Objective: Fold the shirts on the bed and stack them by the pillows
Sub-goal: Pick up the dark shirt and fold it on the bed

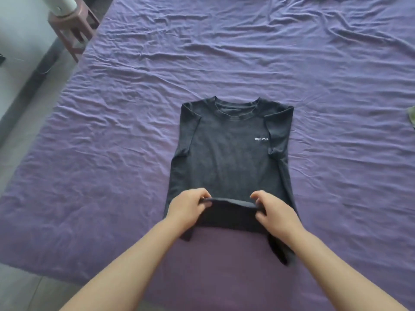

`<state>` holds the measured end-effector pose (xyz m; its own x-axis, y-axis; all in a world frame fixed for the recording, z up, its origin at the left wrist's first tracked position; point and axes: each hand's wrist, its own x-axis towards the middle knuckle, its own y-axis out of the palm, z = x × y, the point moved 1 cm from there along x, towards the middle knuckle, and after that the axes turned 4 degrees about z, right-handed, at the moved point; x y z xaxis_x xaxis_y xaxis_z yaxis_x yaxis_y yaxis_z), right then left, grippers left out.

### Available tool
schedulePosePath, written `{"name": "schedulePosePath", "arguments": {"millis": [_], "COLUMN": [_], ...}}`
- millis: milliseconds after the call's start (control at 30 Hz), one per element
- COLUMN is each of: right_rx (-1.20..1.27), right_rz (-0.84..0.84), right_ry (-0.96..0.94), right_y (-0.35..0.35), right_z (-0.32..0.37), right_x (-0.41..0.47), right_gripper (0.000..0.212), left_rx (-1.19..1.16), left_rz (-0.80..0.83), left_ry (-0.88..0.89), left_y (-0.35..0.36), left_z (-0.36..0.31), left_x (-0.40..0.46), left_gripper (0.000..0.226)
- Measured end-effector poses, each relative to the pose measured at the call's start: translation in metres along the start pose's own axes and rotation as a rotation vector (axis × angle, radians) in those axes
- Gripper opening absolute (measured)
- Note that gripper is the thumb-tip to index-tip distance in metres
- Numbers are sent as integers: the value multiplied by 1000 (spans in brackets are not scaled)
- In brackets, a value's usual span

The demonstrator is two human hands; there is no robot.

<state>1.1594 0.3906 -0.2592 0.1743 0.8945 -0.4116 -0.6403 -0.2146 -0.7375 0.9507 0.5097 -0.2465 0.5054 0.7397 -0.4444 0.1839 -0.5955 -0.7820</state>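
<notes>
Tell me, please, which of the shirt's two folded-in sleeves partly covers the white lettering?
The sleeve on the picture's right side of the dark shirt: its edge cuts off the end of the white lettering. The opposite sleeve lies on plain fabric.

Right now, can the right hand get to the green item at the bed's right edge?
Probably not yet: the right hand pinches the dark grey cotton T-shirt hem. The purple sheet between lies bare, but the green item sits well off to the right.

The shirt lies flat on the bed, collar at the far end, both hands at its near hem, a stool off the far left corner, and perhaps another garment at the right edge.
</notes>
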Motion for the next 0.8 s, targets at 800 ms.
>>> {"name": "schedulePosePath", "arguments": {"millis": [800], "right_rx": [139], "right_rz": [-409], "right_ry": [404], "right_y": [-123], "right_z": [-2], "right_x": [178], "right_gripper": [25], "left_rx": [-63], "left_rz": [60], "left_ry": [-279], "left_y": [-147], "left_z": [1], "left_x": [219], "left_gripper": [13]}}
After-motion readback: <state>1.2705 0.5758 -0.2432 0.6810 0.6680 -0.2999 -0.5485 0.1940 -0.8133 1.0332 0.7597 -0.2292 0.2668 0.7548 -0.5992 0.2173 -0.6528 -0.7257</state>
